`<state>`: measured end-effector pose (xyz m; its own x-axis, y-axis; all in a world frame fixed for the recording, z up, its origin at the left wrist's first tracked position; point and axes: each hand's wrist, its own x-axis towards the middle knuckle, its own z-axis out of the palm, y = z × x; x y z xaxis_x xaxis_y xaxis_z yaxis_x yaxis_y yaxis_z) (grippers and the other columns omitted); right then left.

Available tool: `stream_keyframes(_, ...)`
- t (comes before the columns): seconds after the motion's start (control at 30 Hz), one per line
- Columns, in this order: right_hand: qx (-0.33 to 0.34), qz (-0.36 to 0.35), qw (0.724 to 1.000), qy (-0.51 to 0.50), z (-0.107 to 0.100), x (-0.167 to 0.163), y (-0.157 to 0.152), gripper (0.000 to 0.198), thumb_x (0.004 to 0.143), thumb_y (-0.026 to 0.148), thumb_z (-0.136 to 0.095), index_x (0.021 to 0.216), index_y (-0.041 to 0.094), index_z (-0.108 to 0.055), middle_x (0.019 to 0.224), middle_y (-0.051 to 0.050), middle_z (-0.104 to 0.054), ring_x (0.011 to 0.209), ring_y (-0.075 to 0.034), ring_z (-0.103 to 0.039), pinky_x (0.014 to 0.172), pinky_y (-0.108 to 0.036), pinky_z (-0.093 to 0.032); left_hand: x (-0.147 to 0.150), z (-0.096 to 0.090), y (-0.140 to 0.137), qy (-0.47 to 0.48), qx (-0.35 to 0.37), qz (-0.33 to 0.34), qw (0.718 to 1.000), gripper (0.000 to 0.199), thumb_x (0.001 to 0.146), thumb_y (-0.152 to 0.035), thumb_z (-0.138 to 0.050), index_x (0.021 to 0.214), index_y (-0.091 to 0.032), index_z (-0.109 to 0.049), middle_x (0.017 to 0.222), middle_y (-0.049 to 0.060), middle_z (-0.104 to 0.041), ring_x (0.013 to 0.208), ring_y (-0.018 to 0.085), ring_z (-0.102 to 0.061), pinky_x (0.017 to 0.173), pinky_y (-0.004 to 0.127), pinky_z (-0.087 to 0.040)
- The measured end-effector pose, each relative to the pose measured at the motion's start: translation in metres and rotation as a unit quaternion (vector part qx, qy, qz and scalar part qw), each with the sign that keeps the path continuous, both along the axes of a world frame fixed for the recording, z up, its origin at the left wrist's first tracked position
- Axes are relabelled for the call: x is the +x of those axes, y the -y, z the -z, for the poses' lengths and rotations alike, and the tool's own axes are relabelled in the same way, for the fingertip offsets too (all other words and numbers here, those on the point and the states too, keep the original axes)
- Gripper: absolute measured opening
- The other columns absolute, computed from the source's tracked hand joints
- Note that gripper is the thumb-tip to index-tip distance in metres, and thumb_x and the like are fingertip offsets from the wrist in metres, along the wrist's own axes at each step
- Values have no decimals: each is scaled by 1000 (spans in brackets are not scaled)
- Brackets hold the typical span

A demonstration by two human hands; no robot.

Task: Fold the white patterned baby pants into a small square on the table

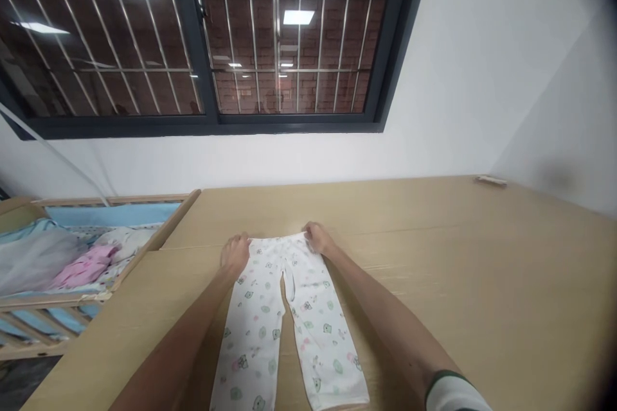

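Observation:
A pair of small white pants (260,308) with a green and pink print is spread over the wooden surface, waistband away from me and legs toward me. My left hand (235,253) is closed on the left corner of the waistband. At the opposite corner, my right hand (315,237) pinches the waistband between thumb and fingers. The waistband is stretched straight between both hands. The end of the left pant leg runs out of the bottom of the view.
A wooden crib (159,237) with blue lining stands at the left, holding bedding and a pink cloth (89,266). Behind the wooden tabletop (457,282) rises a white wall (448,90) with a barred window (289,122). A small flat object (490,180) lies at the far right corner.

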<state>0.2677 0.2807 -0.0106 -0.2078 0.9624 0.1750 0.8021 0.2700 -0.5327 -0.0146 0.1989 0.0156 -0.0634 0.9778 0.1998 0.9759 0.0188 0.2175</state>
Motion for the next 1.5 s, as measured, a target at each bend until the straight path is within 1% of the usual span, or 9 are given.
stream_keyframes(0.17,-36,-12,999,-1,-6,-4,-6,21,86,10,-60,106,12,-66,99,-9,-69,87,-15,-63,77,-22,-45,44,-29,29,1,10,46,999,33,102,-25,-31,120,-9,-54,121,22,-59,118,32,-52,97,43,-39)
stream_keyframes(0.33,-72,-11,997,9,-19,-5,-10,12,81,13,-67,92,13,-70,88,-8,-72,85,-17,-65,74,-22,-45,129,-37,123,23,-62,254,965,36,98,-49,-43,94,-21,-66,90,6,-69,78,21,-64,74,33,-48)
stream_keyframes(0.43,-80,-6,997,14,-26,-3,-9,8,80,15,-69,87,13,-71,91,-8,-73,89,-19,-66,76,-22,-46,166,-32,172,11,-146,364,920,54,92,-62,-41,88,-17,-69,80,12,-70,71,29,-66,67,41,-50)
stream_keyframes(0.57,-96,0,995,10,-31,-1,-4,12,78,16,-70,89,13,-72,92,-8,-74,87,-19,-68,74,-22,-47,187,-27,190,-15,-227,368,902,74,85,-75,-35,89,-12,-73,80,21,-69,80,40,-68,69,53,-52)
stream_keyframes(0.67,-111,3,994,-3,-33,0,-1,17,78,16,-71,95,12,-71,90,-8,-73,83,-18,-68,72,-21,-47,190,-25,188,-31,-257,345,902,67,83,-69,-39,93,-12,-74,86,23,-70,85,43,-67,66,54,-52)
stream_keyframes(0.9,-129,7,990,-46,-50,-6,2,23,80,19,-72,101,12,-65,83,-5,-72,75,-13,-66,64,-18,-44,167,-32,196,56,-227,356,905,24,81,-34,-50,72,-19,-65,75,11,-71,71,27,-67,61,36,-46)
stream_keyframes(1.03,-133,3,988,-74,-63,-27,2,28,81,21,-69,106,12,-62,69,-2,-68,60,-12,-60,59,-20,-43,135,-41,210,233,-217,301,899,32,88,-35,-49,60,-20,-52,61,0,-65,55,14,-57,54,27,-35)
stream_keyframes(1.2,-114,-3,988,-101,-71,-75,5,33,76,21,-73,105,14,-60,69,0,-67,60,-11,-58,60,-20,-42,83,-40,232,395,-226,207,866,36,94,-45,-46,68,-21,-54,62,-1,-68,54,12,-56,54,23,-37)
stream_keyframes(1.5,-75,-7,993,-91,-50,-177,26,24,82,18,-64,105,18,-58,79,-1,-68,71,-13,-61,63,-21,-41,-5,22,277,220,-126,37,967,39,95,-47,-36,66,-24,-48,60,1,-57,57,17,-54,58,28,-35)
